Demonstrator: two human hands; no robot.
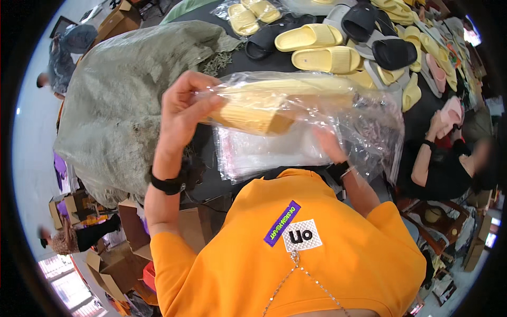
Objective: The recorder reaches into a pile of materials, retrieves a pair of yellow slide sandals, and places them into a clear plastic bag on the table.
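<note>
Basically, left hand pinches, thumb against fingers, the left end of a pale-yellow, finely ribbed slipper in a clear, crinkled plastic bag; cannot tell if a second one lies inside. Slipper is held up in front of the orange shirt, bag trailing loose and wrinkled to the right. Right hand blurred, near the bag's lower side; its grip cannot be told. Below: flat, glossy stack of clear plastic sleeves. Left: bulky, creased grey-green woven sack, frayed edge. Beyond: smooth open-toe yellow slippers, rounded black slipper, heaped with others. Right side: co-worker's hand on pink slipper.
</note>
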